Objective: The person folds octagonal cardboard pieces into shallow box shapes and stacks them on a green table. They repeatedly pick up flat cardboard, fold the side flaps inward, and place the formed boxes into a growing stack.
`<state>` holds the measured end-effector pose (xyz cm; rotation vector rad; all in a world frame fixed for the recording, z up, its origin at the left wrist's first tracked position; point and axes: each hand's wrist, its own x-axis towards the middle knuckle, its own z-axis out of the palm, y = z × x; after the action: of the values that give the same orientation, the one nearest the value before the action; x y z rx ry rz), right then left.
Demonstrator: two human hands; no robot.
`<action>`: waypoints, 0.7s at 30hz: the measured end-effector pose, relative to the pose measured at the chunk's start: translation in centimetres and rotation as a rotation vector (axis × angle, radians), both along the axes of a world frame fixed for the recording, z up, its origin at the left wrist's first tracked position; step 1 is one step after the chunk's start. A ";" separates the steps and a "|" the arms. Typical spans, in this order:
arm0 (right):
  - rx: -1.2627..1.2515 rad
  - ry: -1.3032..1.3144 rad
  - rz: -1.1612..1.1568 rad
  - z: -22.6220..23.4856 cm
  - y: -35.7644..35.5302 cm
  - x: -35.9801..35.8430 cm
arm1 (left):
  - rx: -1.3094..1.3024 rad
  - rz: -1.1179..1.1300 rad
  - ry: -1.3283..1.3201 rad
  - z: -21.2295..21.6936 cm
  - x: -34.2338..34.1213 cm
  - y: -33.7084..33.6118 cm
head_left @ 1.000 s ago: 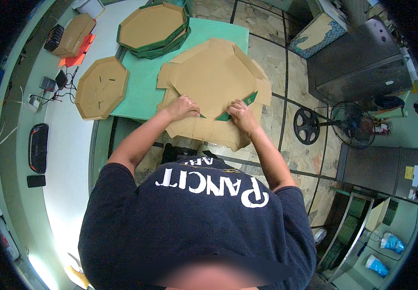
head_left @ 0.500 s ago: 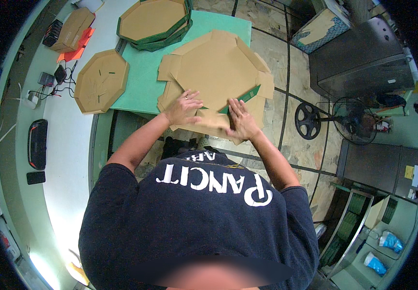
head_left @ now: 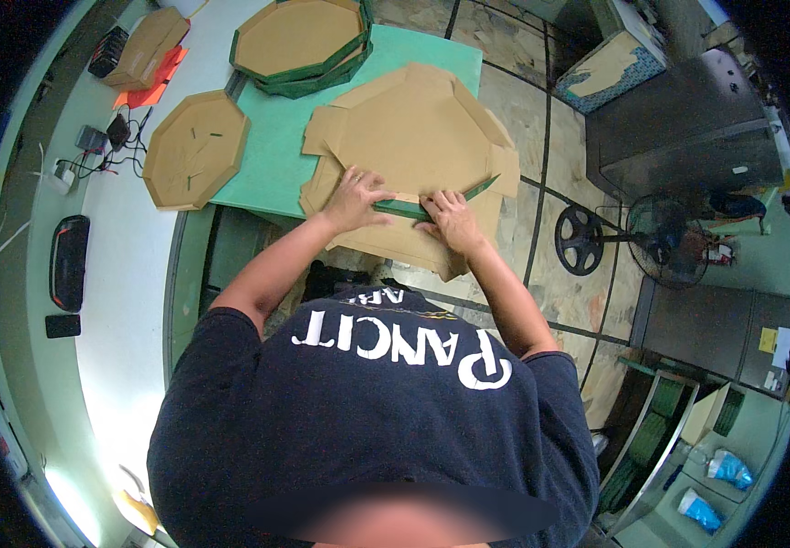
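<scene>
Both hands press a flat cardboard box blank (head_left: 418, 137) on the green tabletop (head_left: 276, 151): left hand (head_left: 357, 198) spread, right hand (head_left: 450, 216) seemingly pinching a folded flap (head_left: 427, 207).

A: What carries everything?
B: A green counter (head_left: 272, 155).
A: What lies directly on it?
B: A large flat cardboard blank (head_left: 413, 137) overhanging its near edge, a stack of folded octagonal boxes (head_left: 299, 41) at the far end, and an octagonal cardboard piece (head_left: 196, 151) over the left edge.

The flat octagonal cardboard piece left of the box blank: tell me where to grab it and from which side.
Take the octagonal cardboard piece by its near edge, coming from the person's side. It lies flat on the white counter, so probably slide fingertips under that edge.
</scene>
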<state>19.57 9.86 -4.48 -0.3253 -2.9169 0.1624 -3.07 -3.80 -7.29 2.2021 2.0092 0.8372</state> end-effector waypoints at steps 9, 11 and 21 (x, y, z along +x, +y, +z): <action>0.013 0.047 0.033 -1.7 -1.8 0.4 | -0.144 -0.056 0.180 1.1 1.9 -0.4; 0.017 0.062 0.005 -0.7 -2.2 0.7 | -0.009 -0.004 0.147 2.5 2.2 -0.9; 0.153 0.234 -0.150 5.4 -5.1 -3.1 | -0.144 0.565 -1.774 6.7 6.8 1.1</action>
<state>16.43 4.78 0.93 -0.4645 -2.6420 -0.0431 3.70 -2.74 -0.59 0.1392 1.3582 1.6267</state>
